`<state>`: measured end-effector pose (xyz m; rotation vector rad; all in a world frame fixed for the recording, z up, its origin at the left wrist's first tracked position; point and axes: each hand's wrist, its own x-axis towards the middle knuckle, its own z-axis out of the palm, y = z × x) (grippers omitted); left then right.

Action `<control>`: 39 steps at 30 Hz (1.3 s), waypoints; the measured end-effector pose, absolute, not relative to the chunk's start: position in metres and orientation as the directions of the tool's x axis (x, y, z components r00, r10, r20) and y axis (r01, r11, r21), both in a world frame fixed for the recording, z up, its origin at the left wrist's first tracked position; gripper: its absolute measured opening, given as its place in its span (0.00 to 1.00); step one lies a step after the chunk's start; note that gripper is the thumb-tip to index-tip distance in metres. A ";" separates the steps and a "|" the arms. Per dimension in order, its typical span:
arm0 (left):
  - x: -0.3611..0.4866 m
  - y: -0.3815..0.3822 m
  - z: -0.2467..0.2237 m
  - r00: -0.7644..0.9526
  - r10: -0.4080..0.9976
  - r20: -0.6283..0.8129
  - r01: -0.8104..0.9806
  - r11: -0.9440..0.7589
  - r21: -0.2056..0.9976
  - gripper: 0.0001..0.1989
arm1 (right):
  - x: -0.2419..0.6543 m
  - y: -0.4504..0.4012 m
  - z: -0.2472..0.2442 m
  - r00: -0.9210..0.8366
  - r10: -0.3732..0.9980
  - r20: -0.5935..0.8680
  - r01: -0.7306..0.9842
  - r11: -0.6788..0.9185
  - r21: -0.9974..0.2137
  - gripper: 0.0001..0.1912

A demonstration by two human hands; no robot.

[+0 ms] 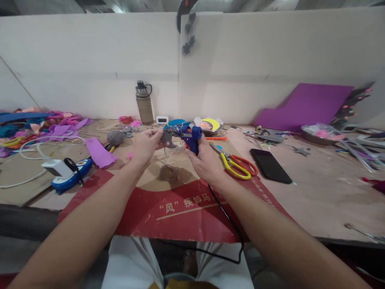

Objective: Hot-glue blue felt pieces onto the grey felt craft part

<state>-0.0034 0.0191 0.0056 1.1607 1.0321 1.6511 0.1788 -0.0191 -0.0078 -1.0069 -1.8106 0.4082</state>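
Note:
My right hand (206,159) is wrapped round the handle of a blue glue gun (192,138), whose black cord runs down over the table edge. The gun's front end points left, close to my left hand (148,145). Between the fingertips of my left hand is a small grey felt piece (167,139). A thin grey strand hangs below it towards a loose tangle of thread (169,172) on the cardboard. Whether the nozzle touches the felt cannot be made out.
Scissors (237,165) with yellow and red handles and a black phone (270,165) lie right. A bottle (144,103) stands behind. Left are a grey yarn ball (116,137), a blue power strip (72,176) and fabric scraps (64,130). A red printed sheet (180,216) covers the front edge.

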 end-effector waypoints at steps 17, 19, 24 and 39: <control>-0.004 0.016 0.009 -0.219 0.937 0.272 -0.181 -0.313 0.932 0.06 | 0.185 -0.013 -0.012 -0.140 0.762 0.632 0.409 0.626 -0.664 0.25; -0.004 0.016 0.009 -0.221 0.937 0.269 -0.178 -0.310 0.934 0.05 | 0.186 -0.013 -0.013 -0.130 0.765 0.630 0.409 0.621 -0.669 0.23; -0.005 0.016 0.010 -0.222 0.935 0.276 -0.168 -0.316 0.934 0.06 | 0.187 -0.012 -0.013 -0.136 0.741 0.658 0.402 0.648 -0.647 0.22; -0.005 0.016 0.009 -0.239 0.925 0.297 -0.185 -0.344 0.921 0.07 | 0.188 -0.010 -0.014 -0.091 0.763 0.640 0.426 0.611 -0.667 0.21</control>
